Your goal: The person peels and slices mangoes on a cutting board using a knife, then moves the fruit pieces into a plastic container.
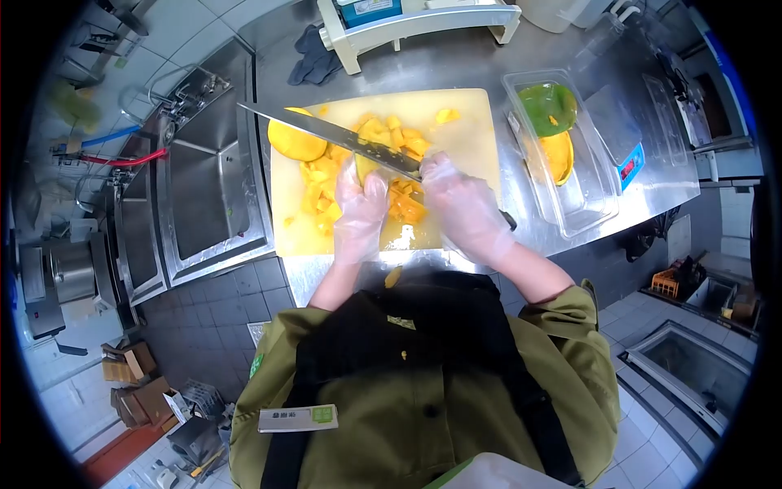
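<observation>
Right hand (460,204) is gripping one knife (318,130), nearer it; long blade is slanting forward-left, past left fingertips. Left hand (361,213) is pinching one fruit piece (366,169) beside blade. Chunks (318,178), uncountable, are surrounding left fingers; two peels (547,110) are lying right of right fingers.

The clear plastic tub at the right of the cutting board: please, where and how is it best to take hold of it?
I would pinch the near end rim of the tub, coming from the person's side: this raised edge looks uncovered, and the green peel lies toward the far end. The scale crowds its right side.
</observation>
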The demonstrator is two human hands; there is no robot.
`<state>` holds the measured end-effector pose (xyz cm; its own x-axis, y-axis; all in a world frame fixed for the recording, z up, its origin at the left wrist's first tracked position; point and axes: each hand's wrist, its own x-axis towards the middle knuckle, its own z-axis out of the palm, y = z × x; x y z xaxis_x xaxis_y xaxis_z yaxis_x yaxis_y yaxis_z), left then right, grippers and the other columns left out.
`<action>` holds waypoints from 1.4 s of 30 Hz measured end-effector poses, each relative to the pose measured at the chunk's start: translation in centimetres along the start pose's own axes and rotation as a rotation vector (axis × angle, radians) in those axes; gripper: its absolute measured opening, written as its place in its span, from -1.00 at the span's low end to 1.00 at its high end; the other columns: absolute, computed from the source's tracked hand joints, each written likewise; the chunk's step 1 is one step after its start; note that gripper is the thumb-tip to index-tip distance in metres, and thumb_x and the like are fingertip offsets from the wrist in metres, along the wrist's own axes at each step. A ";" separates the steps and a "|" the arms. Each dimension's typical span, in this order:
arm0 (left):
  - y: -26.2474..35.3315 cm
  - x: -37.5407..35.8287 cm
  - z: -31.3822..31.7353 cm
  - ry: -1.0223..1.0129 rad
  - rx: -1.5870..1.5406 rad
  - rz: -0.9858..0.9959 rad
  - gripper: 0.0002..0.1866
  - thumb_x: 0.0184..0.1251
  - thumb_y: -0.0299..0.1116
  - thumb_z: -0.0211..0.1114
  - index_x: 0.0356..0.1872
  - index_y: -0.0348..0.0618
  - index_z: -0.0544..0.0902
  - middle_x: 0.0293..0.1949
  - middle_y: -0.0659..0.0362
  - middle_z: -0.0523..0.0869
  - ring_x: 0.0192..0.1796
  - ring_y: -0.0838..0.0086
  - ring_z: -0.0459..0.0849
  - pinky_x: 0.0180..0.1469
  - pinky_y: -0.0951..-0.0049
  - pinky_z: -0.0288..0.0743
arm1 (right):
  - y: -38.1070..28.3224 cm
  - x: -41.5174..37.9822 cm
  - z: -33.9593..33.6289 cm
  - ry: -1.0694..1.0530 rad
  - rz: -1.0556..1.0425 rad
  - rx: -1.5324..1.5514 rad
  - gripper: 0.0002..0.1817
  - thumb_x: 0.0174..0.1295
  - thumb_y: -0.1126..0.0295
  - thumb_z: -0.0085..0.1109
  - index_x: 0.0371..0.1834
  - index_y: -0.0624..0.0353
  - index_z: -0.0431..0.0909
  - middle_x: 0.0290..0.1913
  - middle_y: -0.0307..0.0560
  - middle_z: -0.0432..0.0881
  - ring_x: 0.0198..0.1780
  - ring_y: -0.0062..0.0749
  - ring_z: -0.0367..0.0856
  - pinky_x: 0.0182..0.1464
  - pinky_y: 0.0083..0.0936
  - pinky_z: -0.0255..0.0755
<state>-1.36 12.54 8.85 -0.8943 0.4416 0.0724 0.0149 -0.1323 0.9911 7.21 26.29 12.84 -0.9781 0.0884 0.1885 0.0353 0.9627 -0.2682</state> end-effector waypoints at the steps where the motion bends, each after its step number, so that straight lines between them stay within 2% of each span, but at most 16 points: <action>1: 0.0 -0.2 0.0 0.004 0.098 0.006 -0.75 0.37 -0.50 0.01 0.03 -0.20 0.48 -0.34 0.30 0.56 -0.42 0.70 0.40 -0.35 0.64 0.31 | 0.0 0.0 0.4 0.001 0.007 0.014 -0.79 0.13 0.53 0.04 -0.16 0.33 0.51 -0.18 0.07 0.56 -0.36 -0.18 0.67 -0.37 -0.39 0.56; 3: -0.1 -0.6 0.0 0.015 0.297 0.017 -0.73 0.34 -0.50 0.01 0.03 -0.21 0.49 -0.28 0.26 0.61 -0.32 0.62 0.49 -0.25 0.59 0.39 | 0.0 -0.1 1.1 0.010 0.014 0.054 -0.78 0.13 0.52 0.05 -0.16 0.35 0.50 -0.18 0.09 0.56 -0.36 -0.18 0.67 -0.36 -0.38 0.56; 6: -0.5 -1.4 0.1 0.058 0.045 -0.149 -0.71 0.31 -0.47 0.00 0.02 -0.23 0.51 -0.19 0.17 0.65 -0.19 0.52 0.55 -0.09 0.53 0.45 | 0.2 -0.6 2.2 0.019 0.032 0.101 -0.76 0.11 0.55 0.03 -0.14 0.37 0.47 -0.19 0.11 0.55 -0.35 -0.16 0.68 -0.35 -0.36 0.57; 9: 0.7 -1.8 -0.1 0.134 -0.126 -0.345 -0.65 0.27 -0.53 0.06 0.09 -0.28 0.52 -0.23 0.16 0.67 -0.23 0.56 0.58 -0.17 0.52 0.48 | 0.3 -1.0 3.5 0.009 0.071 0.106 -0.75 0.09 0.59 -0.02 -0.13 0.37 0.45 -0.21 0.11 0.56 -0.35 -0.11 0.67 -0.36 -0.32 0.57; 14: -3.2 -2.2 -5.0 0.046 0.636 0.197 -0.71 0.16 -0.42 0.27 -0.09 -0.29 0.54 -0.19 0.02 0.66 -0.15 0.26 0.68 -0.08 0.35 0.54 | 2.2 -1.9 6.4 -0.066 0.217 0.250 -0.78 0.21 0.44 -0.01 -0.23 0.41 0.50 -0.24 0.21 0.58 -0.26 0.04 0.66 -0.24 -0.23 0.56; 17: -1.3 -0.9 -6.5 -0.055 0.954 0.487 -0.62 0.10 -0.47 0.33 -0.02 -0.29 0.51 -0.14 -0.01 0.66 -0.10 0.20 0.69 0.02 0.32 0.54 | 2.9 -2.1 4.9 -0.295 0.272 0.222 -0.76 0.20 0.49 -0.05 -0.14 0.41 0.51 -0.23 0.24 0.59 -0.19 0.00 0.65 -0.11 -0.25 0.52; 20: -1.9 0.3 -5.8 -0.053 0.443 0.335 -0.59 0.26 -0.37 0.25 0.11 -0.25 0.45 0.03 -0.03 0.63 0.08 0.20 0.64 0.14 0.29 0.49 | 2.9 -1.8 4.9 -0.231 0.753 0.612 -0.53 0.41 0.14 -0.15 -0.27 0.44 0.51 -0.16 0.45 0.55 -0.10 0.29 0.55 0.02 -0.14 0.40; 22: 0.3 1.2 -3.9 0.164 -0.435 -0.182 -0.58 0.34 -0.30 0.19 0.17 -0.23 0.43 0.14 -0.02 0.57 0.17 0.21 0.58 0.21 0.25 0.45 | 2.3 -2.5 2.4 -0.251 0.411 0.494 -0.57 0.41 0.21 -0.17 -0.26 0.45 0.51 -0.17 0.46 0.54 -0.09 0.28 0.54 -0.01 -0.13 0.41; 23: 1.0 1.8 -3.1 0.268 -0.876 -0.441 -0.57 0.38 -0.27 0.15 0.20 -0.22 0.42 0.19 -0.02 0.55 0.21 0.22 0.55 0.25 0.23 0.43 | 2.5 -2.8 2.8 -0.243 0.388 0.448 -0.59 0.41 0.24 -0.18 -0.24 0.45 0.50 -0.18 0.44 0.54 -0.11 0.28 0.54 -0.01 -0.12 0.41; 27: 0.0 1.7 -2.2 0.198 -0.906 -0.362 -0.57 0.49 -0.21 0.02 0.25 -0.22 0.39 0.24 0.04 0.50 0.26 0.22 0.50 0.29 0.15 0.41 | 1.4 -3.8 3.0 0.059 0.045 0.417 -0.70 0.38 0.36 -0.15 -0.15 0.44 0.47 -0.20 0.30 0.54 -0.19 0.18 0.56 -0.10 -0.17 0.48; 31: -0.1 1.4 -0.6 0.197 -0.899 -0.259 -0.64 0.52 -0.31 -0.02 0.25 -0.15 0.38 0.22 0.10 0.52 0.28 0.28 0.47 0.34 0.12 0.33 | -1.6 -3.6 2.2 -0.068 0.019 0.216 -0.81 0.33 0.43 -0.06 -0.18 0.31 0.52 -0.13 0.15 0.54 -0.18 -0.10 0.59 -0.26 -0.37 0.56; 34: 0.2 1.6 -0.5 0.236 -0.960 -0.242 -0.66 0.54 -0.35 -0.05 0.25 -0.15 0.38 0.21 0.12 0.52 0.27 0.32 0.47 0.34 0.17 0.30 | -1.5 -3.1 2.7 -0.038 -0.066 0.283 -0.77 0.35 0.41 -0.08 -0.22 0.38 0.51 -0.19 0.19 0.54 -0.22 -0.01 0.59 -0.24 -0.28 0.54; 36: 1.0 1.7 0.1 0.352 -0.975 -0.212 -0.66 0.53 -0.36 -0.02 0.25 -0.16 0.38 0.21 0.11 0.53 0.27 0.32 0.47 0.34 0.21 0.31 | -1.6 -2.1 1.3 -0.110 0.253 0.548 -0.72 0.35 0.36 -0.06 -0.21 0.42 0.50 -0.22 0.25 0.54 -0.21 0.05 0.59 -0.21 -0.21 0.52; 37: 1.3 1.1 -0.2 0.197 -0.987 -0.160 -0.64 0.48 -0.37 0.04 0.24 -0.19 0.39 0.21 0.10 0.54 0.25 0.31 0.49 0.35 0.24 0.31 | -1.7 -1.7 0.8 -0.147 0.418 0.680 -0.69 0.35 0.33 -0.06 -0.21 0.44 0.50 -0.23 0.28 0.54 -0.20 0.08 0.59 -0.20 -0.17 0.50; 40: 0.6 0.8 -3.9 0.122 -1.161 -0.271 -0.60 0.42 -0.40 0.11 0.25 -0.21 0.39 0.21 0.08 0.53 0.25 0.28 0.50 0.38 0.20 0.29 | 1.0 -2.2 2.1 -0.267 0.600 0.780 -0.60 0.35 0.22 -0.03 -0.19 0.47 0.51 -0.28 0.37 0.55 -0.17 0.16 0.59 -0.14 -0.11 0.46; 42: 2.1 1.2 -2.7 0.144 -0.935 -0.143 -0.58 0.40 -0.40 0.13 0.25 -0.23 0.39 0.22 0.06 0.53 0.28 0.25 0.49 0.39 0.14 0.29 | 3.9 -3.8 6.1 -0.218 0.407 0.546 -0.53 0.40 0.16 -0.09 -0.17 0.48 0.51 -0.24 0.39 0.56 -0.14 0.21 0.58 -0.06 -0.14 0.46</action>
<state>-3.63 10.40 10.68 -0.9074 0.4032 -0.1190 -0.4062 -0.7682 0.4948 9.86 28.19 5.30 -0.9300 0.3054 -0.2044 0.3538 0.5935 -0.7229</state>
